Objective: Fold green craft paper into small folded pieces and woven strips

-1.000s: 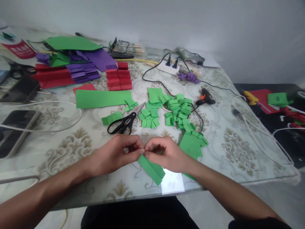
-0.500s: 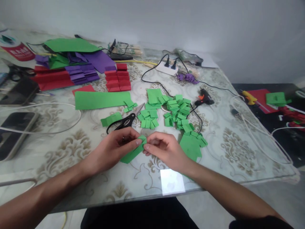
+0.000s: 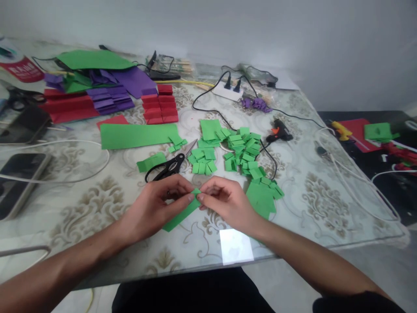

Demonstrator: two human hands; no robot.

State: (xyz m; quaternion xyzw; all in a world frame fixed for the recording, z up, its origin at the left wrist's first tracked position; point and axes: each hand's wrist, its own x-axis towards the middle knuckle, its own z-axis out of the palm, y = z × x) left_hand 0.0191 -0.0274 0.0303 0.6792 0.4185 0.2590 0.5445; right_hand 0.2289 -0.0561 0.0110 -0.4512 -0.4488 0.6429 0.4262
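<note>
Patterned table (image 3: 97, 208) against a pale wall (image 3: 202, 26): left hand (image 3: 164, 202) and right hand (image 3: 226, 203) both pinching one end of a green strip (image 3: 182, 216) near the front edge, its free end slanting down-left, black-handled scissors (image 3: 177, 161) just beyond, small green pieces (image 3: 203, 160) behind.

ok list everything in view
held strip: one, green, between hands
cut pieces: many, green, centre
long strip: one, green, left of centre
scissors: two, black-handled, centre and left
folded papers: several, red and purple, back left
tub: one, red-white, back left
phone-like devices: two, dark, left
power strip: one, white, back
glue gun: one, black-orange, right
yellow tool: one, yellow, far right
cables: several, black and white, across table
table: one, pale, beneath
left hand, right hand: one each, bare, front
</note>
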